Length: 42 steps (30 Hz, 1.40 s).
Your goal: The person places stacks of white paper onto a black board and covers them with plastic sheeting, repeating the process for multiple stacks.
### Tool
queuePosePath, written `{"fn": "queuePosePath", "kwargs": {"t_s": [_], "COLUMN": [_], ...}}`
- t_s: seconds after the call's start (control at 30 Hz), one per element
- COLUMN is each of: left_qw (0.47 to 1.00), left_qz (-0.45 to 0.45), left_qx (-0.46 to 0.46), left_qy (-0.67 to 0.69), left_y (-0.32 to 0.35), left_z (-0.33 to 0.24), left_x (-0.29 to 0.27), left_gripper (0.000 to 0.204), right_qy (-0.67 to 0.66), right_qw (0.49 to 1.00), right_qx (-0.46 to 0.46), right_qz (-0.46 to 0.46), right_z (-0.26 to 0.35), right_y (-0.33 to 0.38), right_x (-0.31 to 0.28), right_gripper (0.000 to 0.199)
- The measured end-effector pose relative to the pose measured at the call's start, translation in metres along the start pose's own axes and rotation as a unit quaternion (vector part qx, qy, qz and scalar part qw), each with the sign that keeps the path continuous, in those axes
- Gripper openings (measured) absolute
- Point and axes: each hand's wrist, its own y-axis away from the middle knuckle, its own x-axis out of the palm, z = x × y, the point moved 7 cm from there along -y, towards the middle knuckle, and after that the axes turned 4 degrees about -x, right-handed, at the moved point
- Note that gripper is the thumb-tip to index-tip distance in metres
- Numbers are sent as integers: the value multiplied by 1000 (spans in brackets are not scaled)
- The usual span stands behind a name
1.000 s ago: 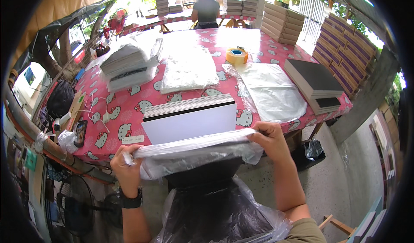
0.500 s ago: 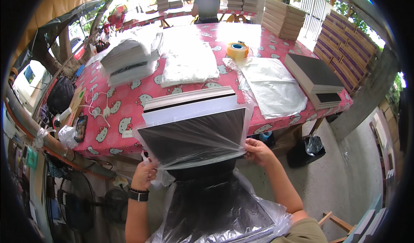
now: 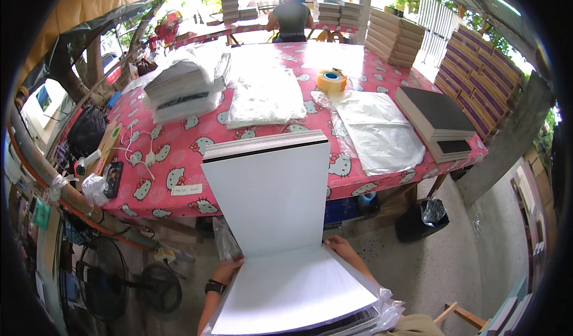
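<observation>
A broad white sheet lies over my lap, on top of a pile wrapped in clear plastic. My left hand is closed on its left edge, thumb on top, with a loose flap of clear plastic just beyond. At the far right corner, my right hand has its fingers bent in against the edge; part of it is hidden behind the sheet. Past my hands, a thick stack of boards with a white face leans up against the table edge, its layered ends uppermost.
On the pink patterned table are plastic-wrapped stacks, clear bags, white bags, a tape roll and black boards. A bin and fan stand below. A person sits beyond.
The plastic-covered black panel held up between my hands is no longer raised. White now covers the black wrapped surface on my lap, and both hands have come lower and closer to me.
</observation>
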Motion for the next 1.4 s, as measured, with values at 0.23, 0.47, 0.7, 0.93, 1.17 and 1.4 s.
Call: {"fn": "queuePosePath", "kwargs": {"t_s": [0.23, 0.47, 0.7, 0.93, 1.17, 1.4], "left_qw": [861, 584, 899, 921, 918, 916], "left_qz": [-206, -551, 90, 257, 166, 203], "left_qx": [115, 579, 375, 250, 356, 345], "left_qy": [-449, -140, 208, 154, -61, -37], "left_y": [-23, 150, 150, 131, 122, 117], "left_z": [-22, -226, -304, -273, -268, -263], "left_x": [-48, -62, 102, 183, 185, 183], "left_gripper": [41, 29, 38, 51, 53, 51], "right_qy": [119, -42, 502, 93, -87, -138], "right_qw": [948, 672, 768, 931, 922, 931], "right_qx": [-202, -225, -78, -268, -244, -210], "right_qz": [-214, 704, 391, 229, 289, 264], "right_z": [45, 221, 50, 253, 262, 261], "right_y": [-18, 156, 33, 68, 81, 78], "right_x": [-31, 132, 112, 152, 174, 170], "right_gripper": [29, 48, 42, 22, 12, 13]}}
